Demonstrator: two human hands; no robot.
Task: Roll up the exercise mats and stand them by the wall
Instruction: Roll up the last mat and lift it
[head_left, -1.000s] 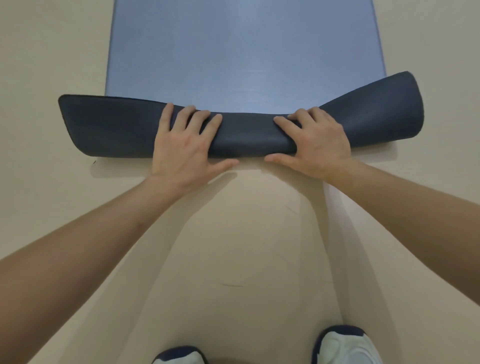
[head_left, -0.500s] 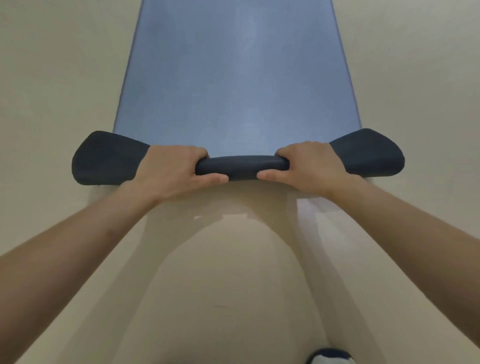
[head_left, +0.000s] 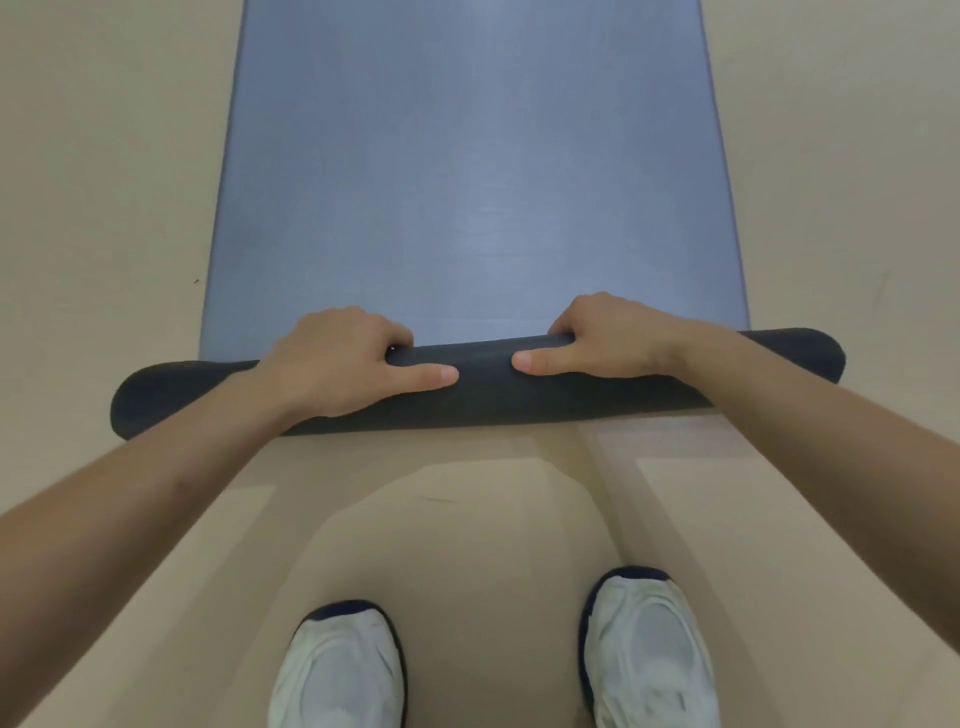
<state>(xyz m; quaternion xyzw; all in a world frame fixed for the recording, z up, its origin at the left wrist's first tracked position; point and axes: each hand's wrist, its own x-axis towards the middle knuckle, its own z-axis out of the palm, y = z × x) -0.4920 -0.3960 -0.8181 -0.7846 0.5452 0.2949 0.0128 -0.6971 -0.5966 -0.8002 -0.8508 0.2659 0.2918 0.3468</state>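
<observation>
One blue exercise mat (head_left: 467, 182) fills the upper middle, two hands, left (head_left: 343, 358) and right (head_left: 608, 338), sit mid-frame, and two white shoes (head_left: 340, 670) stand at the bottom.

Beyond the left hand (head_left: 332, 364) and right hand (head_left: 618, 338) the mat (head_left: 467, 182) lies flat; open floor (head_left: 104, 208) to either side. Shoes (head_left: 337, 670) stand behind.

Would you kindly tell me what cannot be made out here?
Head view.
- Far end of the blue foam exercise mat: cut off by the top edge.
- Fingertips (not thumbs) of the left hand and right hand: curled behind the mat's dark rolled end.
- Heels of the white shoes: cut off by the bottom edge.
- Wall, other mats: outside the frame.
</observation>
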